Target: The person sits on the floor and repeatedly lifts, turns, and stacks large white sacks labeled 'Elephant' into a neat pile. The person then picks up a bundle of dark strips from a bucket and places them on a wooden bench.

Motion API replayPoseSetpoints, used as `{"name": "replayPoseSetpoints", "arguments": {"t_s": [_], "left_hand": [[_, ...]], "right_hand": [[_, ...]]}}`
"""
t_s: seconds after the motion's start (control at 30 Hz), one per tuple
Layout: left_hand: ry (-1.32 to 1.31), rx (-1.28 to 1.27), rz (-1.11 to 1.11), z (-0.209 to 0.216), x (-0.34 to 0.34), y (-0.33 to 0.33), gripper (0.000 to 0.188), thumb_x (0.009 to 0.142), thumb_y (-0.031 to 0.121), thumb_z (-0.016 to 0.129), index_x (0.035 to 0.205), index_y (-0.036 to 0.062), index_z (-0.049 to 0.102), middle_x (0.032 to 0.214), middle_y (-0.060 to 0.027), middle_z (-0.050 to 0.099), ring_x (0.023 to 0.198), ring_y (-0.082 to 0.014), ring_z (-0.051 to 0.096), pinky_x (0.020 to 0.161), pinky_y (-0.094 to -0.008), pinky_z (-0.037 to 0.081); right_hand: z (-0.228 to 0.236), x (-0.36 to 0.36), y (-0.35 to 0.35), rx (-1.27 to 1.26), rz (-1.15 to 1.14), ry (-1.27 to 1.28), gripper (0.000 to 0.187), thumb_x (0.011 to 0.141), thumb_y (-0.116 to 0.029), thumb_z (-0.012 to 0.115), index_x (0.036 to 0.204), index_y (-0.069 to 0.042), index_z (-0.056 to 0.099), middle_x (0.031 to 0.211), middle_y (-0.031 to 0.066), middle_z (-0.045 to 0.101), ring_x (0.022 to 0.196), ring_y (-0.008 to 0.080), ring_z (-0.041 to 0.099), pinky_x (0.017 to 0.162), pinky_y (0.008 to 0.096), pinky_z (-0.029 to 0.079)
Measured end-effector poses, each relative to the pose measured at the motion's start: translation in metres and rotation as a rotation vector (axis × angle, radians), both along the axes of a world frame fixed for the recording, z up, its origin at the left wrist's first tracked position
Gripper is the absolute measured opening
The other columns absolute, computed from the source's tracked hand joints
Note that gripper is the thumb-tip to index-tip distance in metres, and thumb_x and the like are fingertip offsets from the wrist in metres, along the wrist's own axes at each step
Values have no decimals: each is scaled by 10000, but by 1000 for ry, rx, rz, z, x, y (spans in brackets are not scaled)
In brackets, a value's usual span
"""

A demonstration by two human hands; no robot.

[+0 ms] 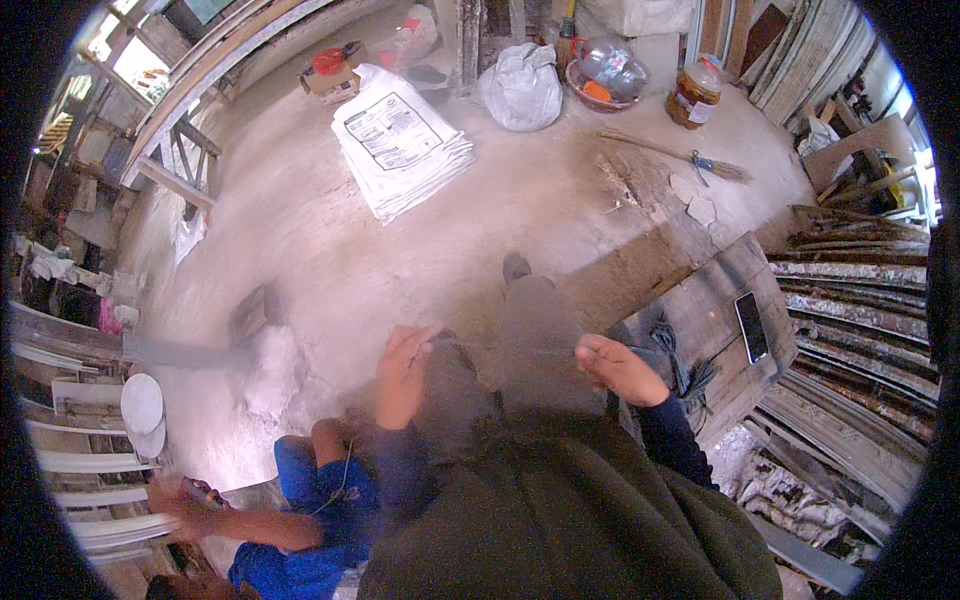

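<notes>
Above my lap, my left hand (402,372) is raised with its fingers closed in a pinch. My right hand (622,368) is closed too, level with it and a little apart. A faint thin strand (520,348), like a string, stretches between the two hands; blur keeps me from telling its exact kind. Dark cloth (560,500) covers my lap and legs beneath the hands. Close to my right forearm, a bundle of dark cords (672,360) hangs over the edge of a wooden board (705,310), on which a phone (750,327) lies.
On my left sits a person in blue (310,500), holding a small dark object. Ahead on the floor lie stacked white sacks (400,140), a tied white bag (522,88), a basin (605,98), a jar (694,92) and a broom (680,155). Stacked wooden strips (860,320) line the right.
</notes>
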State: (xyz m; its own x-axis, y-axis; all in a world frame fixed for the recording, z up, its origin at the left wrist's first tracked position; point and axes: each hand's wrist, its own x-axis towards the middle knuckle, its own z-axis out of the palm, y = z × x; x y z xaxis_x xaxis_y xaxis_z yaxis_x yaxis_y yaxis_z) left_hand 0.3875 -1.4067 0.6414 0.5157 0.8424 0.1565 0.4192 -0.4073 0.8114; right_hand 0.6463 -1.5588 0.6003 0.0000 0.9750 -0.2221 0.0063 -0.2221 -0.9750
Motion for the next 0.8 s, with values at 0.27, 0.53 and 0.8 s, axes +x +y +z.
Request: {"name": "replayPoseSetpoints", "arguments": {"t_s": [0.27, 0.53, 0.8], "left_hand": [[41, -66, 4, -13, -3, 2, 192, 775, 67, 540, 942, 52, 634, 855, -90, 578, 832, -208, 537, 782, -265, 400], [126, -12, -100, -37, -1, -4, 180, 768, 96, 561, 924, 84, 651, 805, -101, 568, 776, -229, 542, 699, -290, 424], [-157, -575, 9, -38, 28, -33, 160, 786, 122, 601, 915, 35, 642, 839, -27, 600, 726, -114, 524, 678, -250, 416]], "right_hand": [[28, 13, -6, -61, -270, 654, 125, 865, -165, 494, 903, -47, 510, 724, 9, 533, 594, 125, 486, 644, 289, 433], [27, 20, -5, 218, -318, 789, 235, 797, -63, 565, 1028, -23, 548, 854, 63, 607, 731, 156, 561, 683, 280, 437], [21, -6, 9, 39, -353, 615, 145, 755, 2, 595, 888, -24, 542, 872, 77, 590, 742, 200, 599, 669, 304, 467]]}}
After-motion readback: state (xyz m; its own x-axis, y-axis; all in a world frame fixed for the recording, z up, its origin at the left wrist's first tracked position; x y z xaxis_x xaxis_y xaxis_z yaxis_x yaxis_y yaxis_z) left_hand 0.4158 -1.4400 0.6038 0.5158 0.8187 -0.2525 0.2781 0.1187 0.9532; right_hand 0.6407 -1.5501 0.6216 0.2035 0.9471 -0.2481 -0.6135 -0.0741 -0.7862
